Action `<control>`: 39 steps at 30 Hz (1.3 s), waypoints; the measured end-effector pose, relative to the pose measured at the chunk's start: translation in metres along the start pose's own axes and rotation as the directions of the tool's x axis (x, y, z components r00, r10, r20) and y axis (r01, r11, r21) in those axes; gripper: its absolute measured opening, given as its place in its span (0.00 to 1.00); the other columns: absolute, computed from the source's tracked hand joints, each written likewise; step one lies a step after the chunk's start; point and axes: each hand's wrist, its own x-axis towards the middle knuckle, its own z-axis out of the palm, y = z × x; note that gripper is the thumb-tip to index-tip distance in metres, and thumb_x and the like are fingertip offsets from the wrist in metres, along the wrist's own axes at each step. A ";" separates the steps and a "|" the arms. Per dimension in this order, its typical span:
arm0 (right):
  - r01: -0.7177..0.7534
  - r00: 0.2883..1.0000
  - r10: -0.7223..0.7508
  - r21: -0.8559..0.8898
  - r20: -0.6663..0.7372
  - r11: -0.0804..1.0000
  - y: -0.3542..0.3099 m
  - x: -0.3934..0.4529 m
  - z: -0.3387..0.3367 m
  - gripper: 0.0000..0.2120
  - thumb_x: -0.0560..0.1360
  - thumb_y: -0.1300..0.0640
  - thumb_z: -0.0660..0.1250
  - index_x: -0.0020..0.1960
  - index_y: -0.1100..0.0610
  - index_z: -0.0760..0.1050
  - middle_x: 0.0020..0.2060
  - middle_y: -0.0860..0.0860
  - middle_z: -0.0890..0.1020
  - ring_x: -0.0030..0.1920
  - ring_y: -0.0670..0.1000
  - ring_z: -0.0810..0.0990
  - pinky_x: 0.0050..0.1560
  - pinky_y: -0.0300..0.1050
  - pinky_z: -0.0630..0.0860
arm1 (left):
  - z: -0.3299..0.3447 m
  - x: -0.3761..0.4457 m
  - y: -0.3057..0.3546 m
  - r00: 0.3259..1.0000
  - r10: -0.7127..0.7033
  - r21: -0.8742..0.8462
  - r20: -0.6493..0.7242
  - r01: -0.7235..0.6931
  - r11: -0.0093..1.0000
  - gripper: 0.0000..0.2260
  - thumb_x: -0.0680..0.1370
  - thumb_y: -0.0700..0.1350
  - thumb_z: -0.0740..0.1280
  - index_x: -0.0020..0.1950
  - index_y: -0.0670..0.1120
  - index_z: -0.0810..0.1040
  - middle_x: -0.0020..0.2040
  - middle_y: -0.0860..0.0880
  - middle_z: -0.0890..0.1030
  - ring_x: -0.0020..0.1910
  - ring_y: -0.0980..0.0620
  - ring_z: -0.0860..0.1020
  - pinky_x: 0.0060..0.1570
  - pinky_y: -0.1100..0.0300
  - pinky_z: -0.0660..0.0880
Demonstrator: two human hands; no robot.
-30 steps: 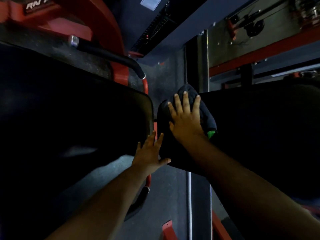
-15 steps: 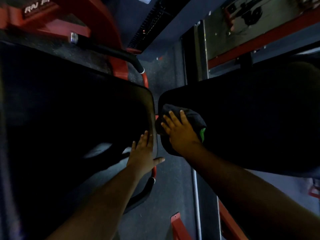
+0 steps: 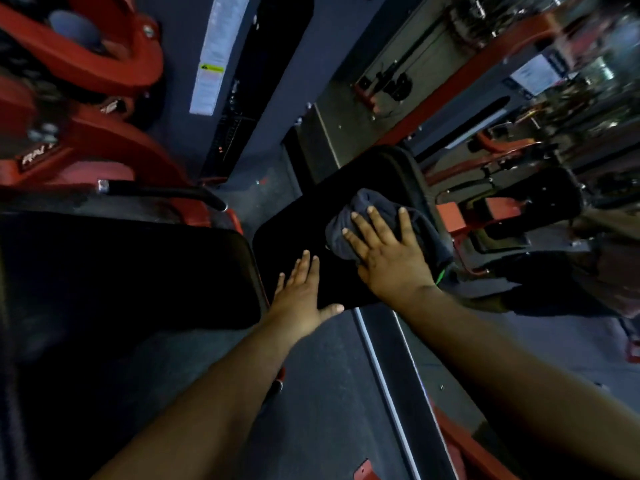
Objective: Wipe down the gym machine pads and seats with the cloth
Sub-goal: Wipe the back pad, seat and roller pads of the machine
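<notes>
On the black pad [image 3: 301, 230], right hand [image 3: 388, 258] presses cloth [image 3: 349, 220] flat.

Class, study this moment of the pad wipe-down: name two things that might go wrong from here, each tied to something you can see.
1. The cloth is bunched under the right hand, so it may skip parts of the right pad.
2. The left hand rests flat at that pad's near edge, beside the gap; it might slip off, or re-soil wiped vinyl.
</notes>
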 end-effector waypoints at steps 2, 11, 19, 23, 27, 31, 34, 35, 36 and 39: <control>-0.032 0.998 0.033 0.020 -0.051 0.999 0.012 -0.022 0.002 0.33 0.82 0.40 0.53 0.84 0.48 0.50 0.83 0.53 0.48 0.83 0.58 0.41 0.72 0.74 0.30 | -0.005 -0.001 0.017 0.999 0.032 0.028 -0.002 -0.032 0.999 0.50 0.76 0.69 0.64 0.83 0.48 0.37 0.83 0.48 0.34 0.83 0.48 0.42 0.80 0.44 0.42; 0.157 0.986 -0.163 -0.110 -0.048 0.981 -0.008 -0.060 0.047 0.33 0.83 0.43 0.55 0.84 0.53 0.50 0.83 0.58 0.51 0.82 0.64 0.48 0.72 0.74 0.32 | 0.018 -0.018 -0.003 0.995 -0.057 0.078 0.079 0.051 0.996 0.52 0.75 0.69 0.67 0.83 0.49 0.36 0.82 0.49 0.33 0.83 0.48 0.42 0.80 0.42 0.43; 0.259 0.966 -0.253 -0.115 0.062 0.959 -0.112 -0.015 0.084 0.42 0.75 0.56 0.66 0.83 0.55 0.49 0.82 0.58 0.50 0.81 0.64 0.47 0.70 0.73 0.28 | 0.076 -0.033 -0.094 0.970 -0.224 0.116 0.090 0.213 0.970 0.52 0.74 0.68 0.68 0.83 0.48 0.39 0.84 0.49 0.38 0.83 0.48 0.43 0.80 0.41 0.46; 0.276 0.958 -0.265 -0.105 0.109 0.955 -0.163 0.016 0.103 0.36 0.84 0.55 0.60 0.83 0.57 0.43 0.82 0.61 0.46 0.81 0.64 0.44 0.67 0.67 0.36 | 0.096 -0.028 -0.123 0.968 -0.242 0.133 0.069 0.231 0.964 0.49 0.77 0.68 0.65 0.83 0.46 0.39 0.84 0.47 0.40 0.83 0.47 0.43 0.80 0.42 0.47; 0.452 0.883 -0.389 -0.247 0.263 0.857 -0.212 0.039 0.117 0.30 0.87 0.51 0.51 0.83 0.57 0.41 0.82 0.61 0.44 0.81 0.66 0.41 0.69 0.70 0.37 | 0.101 -0.024 -0.150 0.962 -0.268 0.211 0.059 0.251 0.945 0.46 0.79 0.67 0.61 0.83 0.46 0.39 0.84 0.47 0.38 0.83 0.48 0.40 0.80 0.43 0.42; 0.222 0.912 -0.140 -0.176 0.386 0.959 -0.250 0.079 0.129 0.20 0.85 0.42 0.47 0.71 0.21 0.58 0.72 0.26 0.66 0.77 0.75 0.35 0.75 0.73 0.36 | 0.097 -0.022 -0.172 0.967 -0.255 0.451 -0.002 0.229 0.863 0.42 0.81 0.66 0.56 0.83 0.46 0.37 0.83 0.46 0.36 0.81 0.45 0.35 0.75 0.32 0.34; 0.510 0.836 -0.414 -0.229 0.360 0.829 -0.260 0.104 0.127 0.31 0.84 0.44 0.55 0.84 0.46 0.48 0.83 0.53 0.50 0.80 0.69 0.37 0.67 0.78 0.34 | 0.090 -0.017 -0.188 0.967 -0.251 0.575 -0.038 0.227 0.786 0.42 0.81 0.65 0.56 0.82 0.46 0.36 0.83 0.43 0.35 0.81 0.42 0.33 0.71 0.26 0.34; 0.563 0.815 -0.479 -0.248 0.327 0.789 -0.254 0.116 0.117 0.33 0.84 0.44 0.54 0.84 0.51 0.44 0.83 0.58 0.44 0.80 0.68 0.38 0.63 0.80 0.32 | 0.087 -0.013 -0.191 0.968 -0.248 0.583 -0.035 0.221 0.782 0.42 0.81 0.65 0.57 0.82 0.46 0.36 0.82 0.43 0.34 0.81 0.42 0.32 0.71 0.25 0.34; 0.522 0.849 -0.463 -0.268 0.256 0.809 -0.249 0.136 0.108 0.34 0.84 0.44 0.53 0.84 0.53 0.43 0.83 0.59 0.42 0.80 0.68 0.37 0.62 0.82 0.30 | 0.084 -0.006 -0.195 0.971 -0.237 0.570 -0.030 0.211 0.794 0.42 0.81 0.65 0.57 0.82 0.46 0.35 0.82 0.44 0.34 0.81 0.42 0.32 0.71 0.25 0.34; 0.326 0.943 -0.297 -0.234 0.151 0.916 -0.231 0.195 0.095 0.32 0.84 0.43 0.50 0.83 0.50 0.43 0.83 0.57 0.40 0.80 0.67 0.34 0.66 0.83 0.31 | 0.076 0.012 -0.196 0.977 -0.210 0.498 -0.029 0.196 0.845 0.42 0.81 0.63 0.58 0.83 0.47 0.36 0.82 0.45 0.34 0.81 0.45 0.32 0.71 0.27 0.31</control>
